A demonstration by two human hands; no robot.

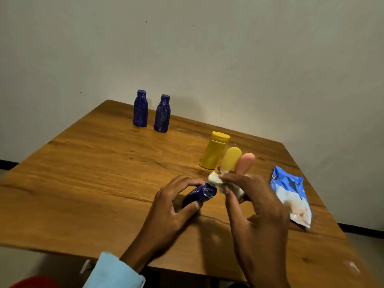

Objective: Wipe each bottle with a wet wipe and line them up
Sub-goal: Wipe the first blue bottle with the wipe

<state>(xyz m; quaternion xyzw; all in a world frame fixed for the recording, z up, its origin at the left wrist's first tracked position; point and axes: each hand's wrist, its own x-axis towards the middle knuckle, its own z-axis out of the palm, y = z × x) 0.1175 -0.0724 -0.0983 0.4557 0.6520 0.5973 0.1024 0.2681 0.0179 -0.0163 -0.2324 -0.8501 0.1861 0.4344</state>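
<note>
Fingers of the left hand [174,202] curl round a dark blue bottle [198,195], tipped so its base faces the camera, just above the wooden table [93,173] near its front edge. Beside that bottle's base, the right hand [255,206] pinches a bunched white wet wipe [216,180]. Behind the wipe stand a yellow bottle [214,150], a smaller yellow one [230,159] and a pink one [245,163], crowded close; a wide wiping stroke could knock them over, I judge. Two more blue bottles [151,111] stand side by side at the table's far edge, apart from the rest. A blue wipe packet [291,194] lies right of the hands. A plain pale wall backs the table.
</note>
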